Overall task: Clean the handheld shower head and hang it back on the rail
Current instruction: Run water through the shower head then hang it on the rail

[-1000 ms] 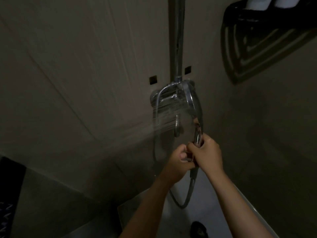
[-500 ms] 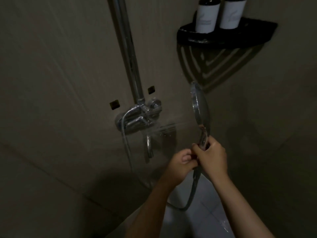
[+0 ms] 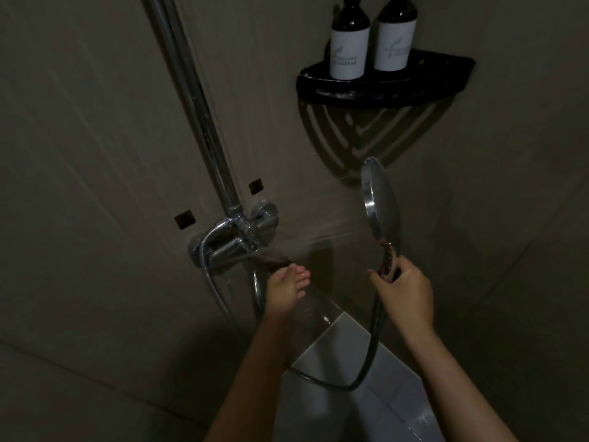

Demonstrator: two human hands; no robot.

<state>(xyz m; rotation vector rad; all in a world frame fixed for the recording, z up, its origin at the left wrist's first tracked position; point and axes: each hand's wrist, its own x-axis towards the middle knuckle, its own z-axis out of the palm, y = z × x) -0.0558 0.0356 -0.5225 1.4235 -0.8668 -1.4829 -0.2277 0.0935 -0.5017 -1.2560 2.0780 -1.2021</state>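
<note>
The chrome handheld shower head (image 3: 381, 202) stands upright at centre right, its face turned left, with a thin spray of water running left from it. My right hand (image 3: 403, 290) grips its handle from below. My left hand (image 3: 287, 290) is apart from it, fingers loosely curled, just under the lever of the chrome mixer valve (image 3: 236, 242); whether it touches the lever I cannot tell. The chrome rail (image 3: 194, 100) rises from the valve up the beige wall. The hose (image 3: 371, 352) loops down from the handle.
A black corner shelf (image 3: 382, 82) at upper right carries two dark bottles with white labels (image 3: 349, 36). Beige tiled walls meet in a corner on the right. Pale wet floor tiles (image 3: 360, 400) show below the hose loop.
My left hand has let go of the handle and moved left to the mixer valve. The shower head has shifted right. The view has swung so the shelf and bottles show fully.
</note>
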